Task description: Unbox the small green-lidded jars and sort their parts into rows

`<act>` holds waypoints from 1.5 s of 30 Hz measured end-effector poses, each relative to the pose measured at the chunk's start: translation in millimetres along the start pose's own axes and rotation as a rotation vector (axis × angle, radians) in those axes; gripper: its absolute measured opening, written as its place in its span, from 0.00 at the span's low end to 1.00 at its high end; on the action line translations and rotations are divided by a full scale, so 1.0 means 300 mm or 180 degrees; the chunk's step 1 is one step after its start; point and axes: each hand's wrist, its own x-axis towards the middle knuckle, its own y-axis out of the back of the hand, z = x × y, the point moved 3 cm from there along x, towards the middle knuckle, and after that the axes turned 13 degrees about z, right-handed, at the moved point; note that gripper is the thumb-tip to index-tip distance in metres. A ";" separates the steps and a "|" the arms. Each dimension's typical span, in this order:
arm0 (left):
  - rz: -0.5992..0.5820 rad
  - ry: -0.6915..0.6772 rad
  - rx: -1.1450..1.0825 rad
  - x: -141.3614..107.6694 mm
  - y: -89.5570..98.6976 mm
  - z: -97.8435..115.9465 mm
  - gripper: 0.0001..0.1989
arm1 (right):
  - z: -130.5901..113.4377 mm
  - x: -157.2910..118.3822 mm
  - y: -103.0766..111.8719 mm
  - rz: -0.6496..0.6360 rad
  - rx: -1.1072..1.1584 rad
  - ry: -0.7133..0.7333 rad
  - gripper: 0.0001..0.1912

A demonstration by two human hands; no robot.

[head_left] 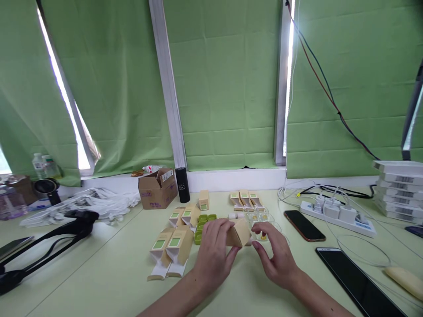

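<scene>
My left hand (pixel 214 248) is closed round a small beige carton (pixel 240 232), which it keeps tilted above the table. Just right of the carton's end is my right hand (pixel 276 255), thumb and index finger apart; I cannot tell whether they touch the carton. Left of my hands stand several matching cartons (pixel 178 244) with green-framed windows and white flaps folded out. Green cups (pixel 200 226) lie beside them, partly hidden by my left hand. Behind the right hand are clear plastic pieces (pixel 261 216), and three cartons (pixel 246 200) stand farther back.
At the back are a cardboard box (pixel 157 189) and a black cylinder (pixel 182 185). On the right lie two phones (pixel 304 225), a power strip (pixel 337 216) with cables and stacked white boxes (pixel 399 191). White cables (pixel 99 204) and a black stand (pixel 49 246) occupy the left.
</scene>
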 end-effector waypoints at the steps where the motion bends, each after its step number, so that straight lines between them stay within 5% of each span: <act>1: 0.0067 -0.0161 0.0095 0.002 -0.003 0.004 0.23 | 0.001 -0.004 -0.001 0.0029 0.0021 -0.0018 0.14; 11: 0.0559 -0.1147 0.0577 -0.051 -0.003 0.045 0.15 | -0.033 -0.053 -0.031 -0.0103 -0.0241 0.0133 0.23; 26: 0.0330 -0.1158 0.0757 -0.089 -0.032 0.047 0.11 | -0.041 -0.090 -0.055 -0.0547 -0.0395 0.0128 0.29; 45: 0.0206 -0.1081 0.0636 -0.096 -0.063 0.026 0.10 | -0.039 -0.082 -0.076 -0.0351 -0.0380 -0.0094 0.19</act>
